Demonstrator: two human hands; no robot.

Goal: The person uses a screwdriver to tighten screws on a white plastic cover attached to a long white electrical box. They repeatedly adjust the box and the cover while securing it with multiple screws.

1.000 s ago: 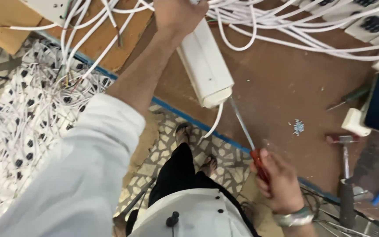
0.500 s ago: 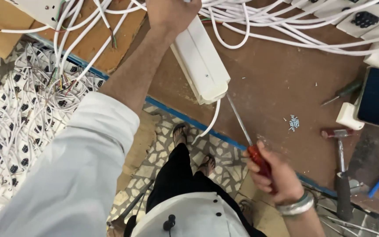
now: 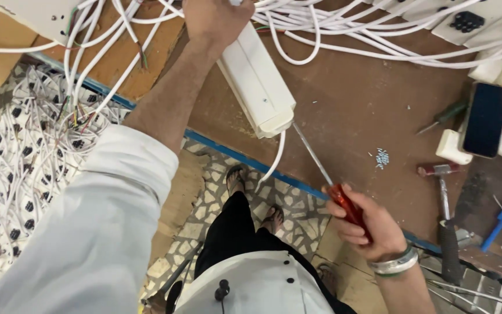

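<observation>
Gripping a red-handled screwdriver [image 3: 339, 196], the right hand [image 3: 373, 228] probes the white power strip [image 3: 260, 87] the left hand [image 3: 216, 20] clasps.

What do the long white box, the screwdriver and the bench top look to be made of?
White box: apparently smooth moulded plastic, with a soft sheen. Screwdriver: bright metal shaft, glossy translucent red handle, probably plastic, held in the right hand. Bench top: matte brown board, likely wood or laminate, scuffed.

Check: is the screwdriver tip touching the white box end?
Touching. In the head view the screwdriver shaft runs from the right hand up to the white box end, with no visible gap.
</observation>
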